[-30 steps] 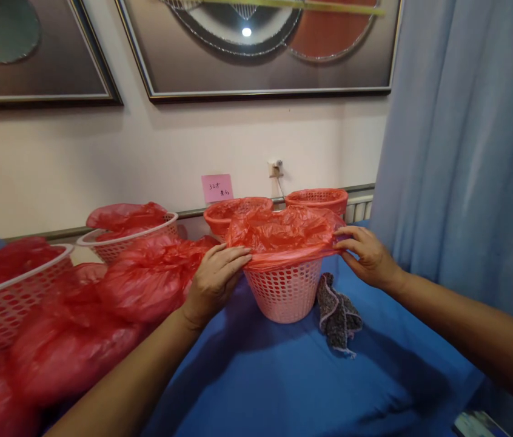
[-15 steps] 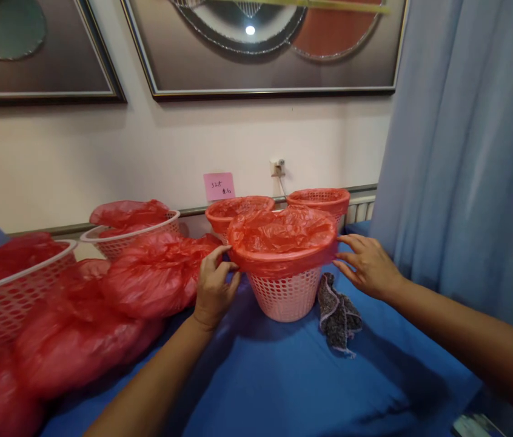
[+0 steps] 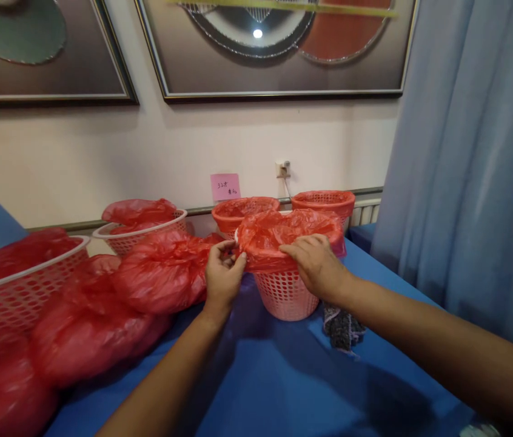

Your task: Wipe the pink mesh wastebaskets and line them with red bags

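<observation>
A small pink perforated basket (image 3: 285, 295) stands on the blue table (image 3: 284, 376). A red plastic bag (image 3: 279, 233) lines it, folded over the rim. My left hand (image 3: 222, 276) pinches the bag's edge at the basket's left side. My right hand (image 3: 315, 264) lies over the front of the rim, fingers curled on the bag's folded edge. Both hands are closed on the plastic.
Two more lined pink baskets (image 3: 242, 212) (image 3: 327, 201) stand behind by the wall. A heap of red bags (image 3: 102, 303) and larger white baskets (image 3: 15, 285) fill the left. A grey cloth (image 3: 342, 328) lies right of the basket. A blue curtain (image 3: 475, 152) hangs at right.
My right hand moved from the basket's right side across to the front of the rim. My left hand went from loosely touching to pinching the bag's edge.
</observation>
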Motion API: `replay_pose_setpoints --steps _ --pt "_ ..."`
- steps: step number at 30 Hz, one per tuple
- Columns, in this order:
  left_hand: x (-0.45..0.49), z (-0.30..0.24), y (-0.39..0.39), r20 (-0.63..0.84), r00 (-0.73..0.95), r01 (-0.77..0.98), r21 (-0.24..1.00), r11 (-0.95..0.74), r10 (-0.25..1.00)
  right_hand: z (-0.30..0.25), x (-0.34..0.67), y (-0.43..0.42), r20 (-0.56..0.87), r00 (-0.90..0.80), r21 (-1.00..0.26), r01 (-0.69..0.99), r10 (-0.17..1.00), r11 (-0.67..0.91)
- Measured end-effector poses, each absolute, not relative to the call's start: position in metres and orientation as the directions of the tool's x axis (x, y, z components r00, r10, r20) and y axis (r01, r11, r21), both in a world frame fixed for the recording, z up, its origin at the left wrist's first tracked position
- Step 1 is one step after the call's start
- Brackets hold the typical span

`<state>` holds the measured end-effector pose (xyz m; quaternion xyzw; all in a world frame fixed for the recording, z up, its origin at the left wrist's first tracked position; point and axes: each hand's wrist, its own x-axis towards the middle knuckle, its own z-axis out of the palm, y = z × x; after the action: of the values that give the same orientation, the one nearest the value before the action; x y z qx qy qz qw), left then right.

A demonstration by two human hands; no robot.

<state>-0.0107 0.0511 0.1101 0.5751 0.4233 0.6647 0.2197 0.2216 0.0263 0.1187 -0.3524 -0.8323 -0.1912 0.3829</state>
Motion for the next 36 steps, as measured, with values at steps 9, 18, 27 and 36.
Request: replay_pose_setpoints --steps 9,18,27,36 --pt "-0.012 0.112 0.009 0.675 -0.047 0.297 0.713 -0.635 0.736 0.107 0.324 0.08 0.816 -0.274 -0.359 0.448 0.508 0.819" --pt "-0.006 0.167 0.043 0.746 0.466 0.49 0.231 -0.841 0.477 0.103 0.303 0.041 0.869 -0.251 -0.262 0.498 0.427 0.826" --pt "0.008 0.205 0.091 0.465 0.75 0.588 -0.146 -0.795 0.47 0.102 0.266 0.013 0.868 -0.298 -0.183 0.55 0.397 0.815" --pt "-0.057 0.142 0.052 0.78 0.576 0.659 -0.266 -0.703 0.245 0.108 0.284 0.023 0.826 -0.373 -0.141 0.591 0.424 0.794"
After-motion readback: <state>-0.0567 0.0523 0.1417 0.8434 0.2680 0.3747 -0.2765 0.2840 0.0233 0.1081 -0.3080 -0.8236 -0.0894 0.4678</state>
